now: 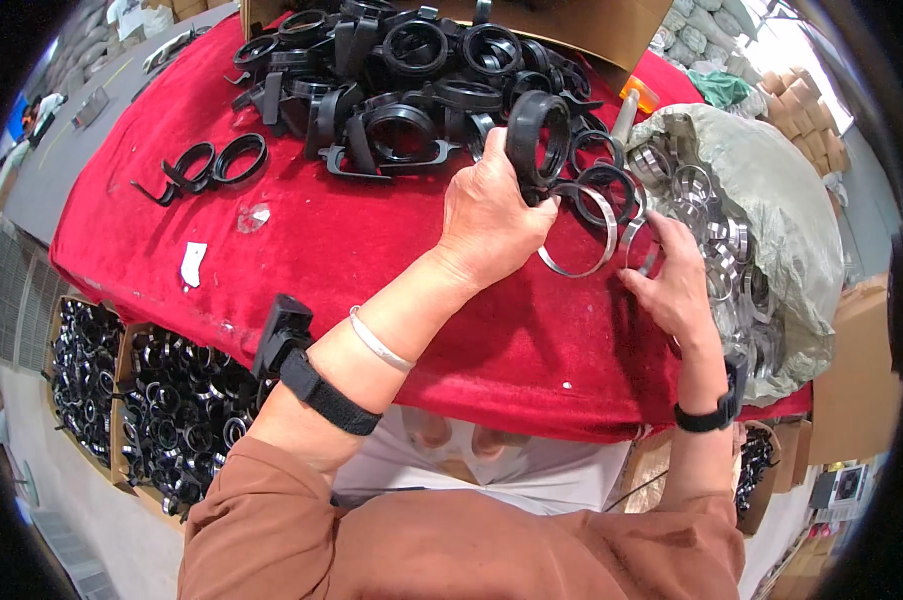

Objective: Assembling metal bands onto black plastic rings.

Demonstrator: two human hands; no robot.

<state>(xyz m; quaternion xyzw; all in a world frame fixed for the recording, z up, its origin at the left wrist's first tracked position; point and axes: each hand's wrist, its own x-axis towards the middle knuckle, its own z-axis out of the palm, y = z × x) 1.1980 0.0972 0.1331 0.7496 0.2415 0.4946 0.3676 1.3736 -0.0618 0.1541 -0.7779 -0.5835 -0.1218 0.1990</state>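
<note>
My left hand (493, 215) is closed around a thick black ring (521, 135), raised upright above the red cloth. A thin metal ring (612, 235) is by that hand's thumb; whether the thumb pinches it or only touches it, I cannot tell. Close by on the right, my right hand (679, 285) has its thumb and fingertips on a second metal ring (626, 243). Just beyond the metal rings are more black rings (627, 200) on the cloth.
A heap of black ring parts (396, 130) lies before a cardboard box (591, 30). At right, a pale plastic bag (796, 200) holds several metal rings (693, 185). Two black rings (241, 160) and a white scrap (193, 263) are on the left. Filled boxes (176, 420) stand below.
</note>
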